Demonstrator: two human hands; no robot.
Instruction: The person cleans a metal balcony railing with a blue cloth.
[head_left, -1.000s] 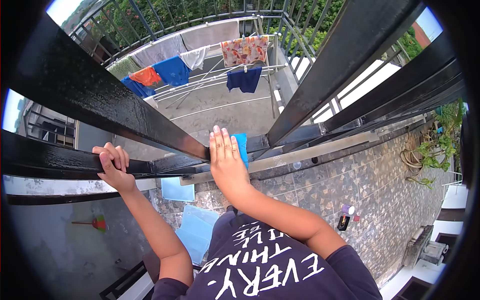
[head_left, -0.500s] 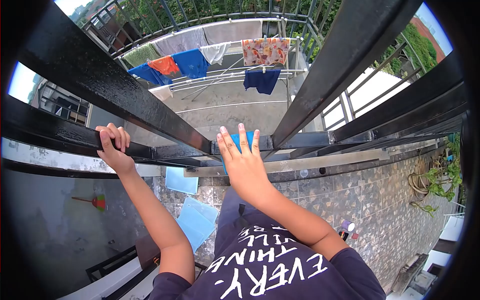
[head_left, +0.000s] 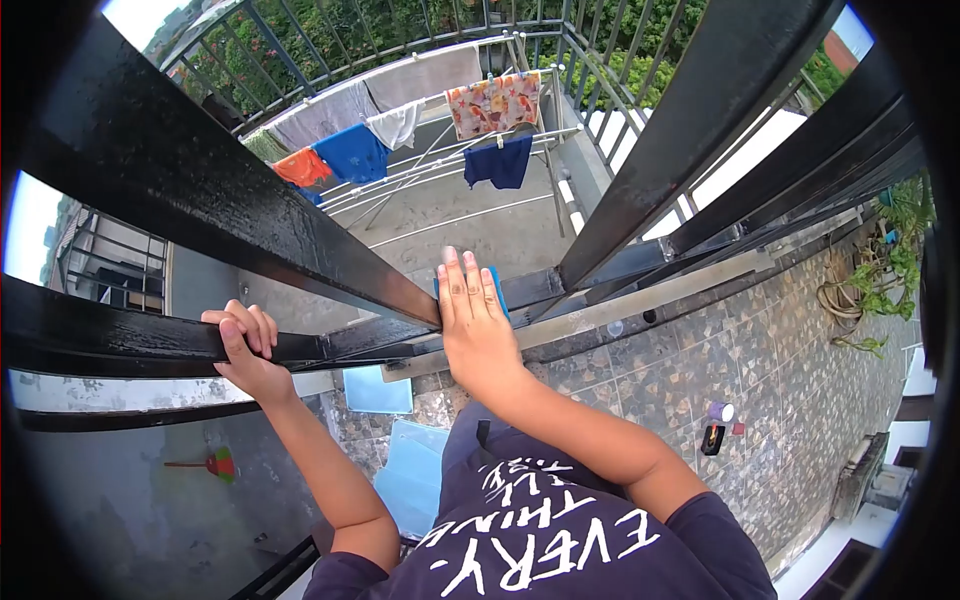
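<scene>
My left hand (head_left: 252, 355) grips the black metal rail (head_left: 110, 325), fingers curled over its top and thumb on the near side. Further right, my right hand (head_left: 480, 325) lies on the same railing with its fingers stretched out together. Beneath those fingers is a flat blue pad (head_left: 498, 290), pressed to the rail; only its edges show, and my thumb is hidden. The base of a slanting black post (head_left: 270, 205) meets the rail just left of my right hand. Another black post (head_left: 690, 130) rises to the right.
Beyond the railing, laundry hangs on a white drying rack (head_left: 545, 150). Far below on the near side are light blue sheets (head_left: 378, 390), a red and green broom head (head_left: 219, 462), a purple and white can (head_left: 722, 411) and a black box (head_left: 712, 440). Patterned tiles (head_left: 690, 350) cover the ground.
My right hand has shifted left along the rail with the blue pad, closer to the post, its fingers drawn together. My left hand keeps its grip. The camera view has turned slightly.
</scene>
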